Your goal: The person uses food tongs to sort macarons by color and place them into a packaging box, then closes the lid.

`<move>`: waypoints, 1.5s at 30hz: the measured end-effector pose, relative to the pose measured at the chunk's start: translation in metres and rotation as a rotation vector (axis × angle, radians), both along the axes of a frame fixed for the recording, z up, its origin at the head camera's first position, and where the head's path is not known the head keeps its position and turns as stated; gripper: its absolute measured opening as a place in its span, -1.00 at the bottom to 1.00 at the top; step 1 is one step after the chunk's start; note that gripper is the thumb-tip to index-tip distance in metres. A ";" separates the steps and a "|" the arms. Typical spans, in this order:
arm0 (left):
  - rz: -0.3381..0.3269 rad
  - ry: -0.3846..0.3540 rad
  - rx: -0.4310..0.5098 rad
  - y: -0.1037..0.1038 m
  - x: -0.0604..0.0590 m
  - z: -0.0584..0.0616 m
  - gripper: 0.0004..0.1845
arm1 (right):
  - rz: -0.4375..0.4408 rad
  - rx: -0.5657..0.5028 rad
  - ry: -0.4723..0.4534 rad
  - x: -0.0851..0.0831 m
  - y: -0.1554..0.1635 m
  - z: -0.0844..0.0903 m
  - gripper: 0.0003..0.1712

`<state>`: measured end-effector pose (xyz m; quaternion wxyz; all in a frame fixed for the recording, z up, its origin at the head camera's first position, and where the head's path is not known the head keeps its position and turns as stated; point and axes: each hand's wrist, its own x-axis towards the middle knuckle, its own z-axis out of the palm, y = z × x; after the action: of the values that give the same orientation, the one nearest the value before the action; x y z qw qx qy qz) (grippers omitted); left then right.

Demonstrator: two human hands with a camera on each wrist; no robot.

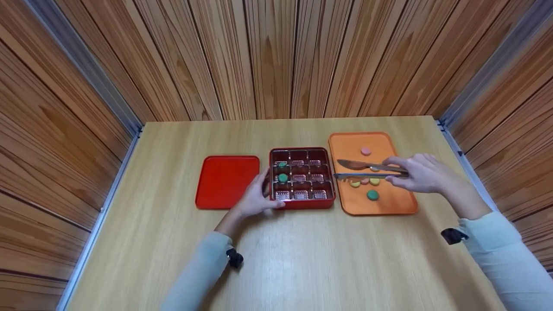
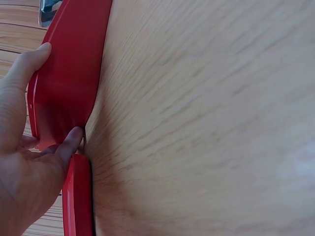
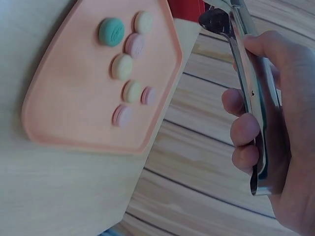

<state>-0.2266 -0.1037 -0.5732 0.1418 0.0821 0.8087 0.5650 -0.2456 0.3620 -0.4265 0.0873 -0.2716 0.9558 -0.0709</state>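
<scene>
My left hand (image 1: 255,198) grips the near left corner of a dark red box (image 1: 302,204), thumb at the front wall and fingers along the left side. Inside, a clear divided insert holds two green macarons (image 1: 283,177) in the left column, in the back and middle compartments. My right hand (image 1: 421,172) holds metal tongs (image 1: 376,168) over an orange tray (image 1: 352,205). The tong tips are apart, with no macaron visible between them. On the tray lie a green macaron (image 3: 111,32) and several pink and cream-yellow macarons (image 3: 122,67).
A flat red lid (image 1: 224,183) lies left of the box, close to my left hand. The orange tray sits right beside the box. Wooden panel walls (image 1: 276,60) enclose the back and sides of the light wood table (image 1: 293,259).
</scene>
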 end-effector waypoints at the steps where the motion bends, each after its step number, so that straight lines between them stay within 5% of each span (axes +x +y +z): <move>1: 0.000 0.000 -0.001 0.000 0.000 0.000 0.34 | -0.005 0.003 0.002 0.001 0.003 0.000 -0.51; 23: 0.003 -0.019 0.004 0.003 0.000 0.002 0.34 | -0.017 0.032 -0.062 0.018 0.046 -0.009 -0.59; 45: 0.014 -0.024 0.011 0.000 0.000 0.001 0.35 | -0.050 0.078 -0.143 0.019 0.055 -0.020 -0.58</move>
<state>-0.2270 -0.1035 -0.5723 0.1473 0.0703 0.8044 0.5712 -0.2262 0.4170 -0.4470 0.1641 -0.2385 0.9556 -0.0548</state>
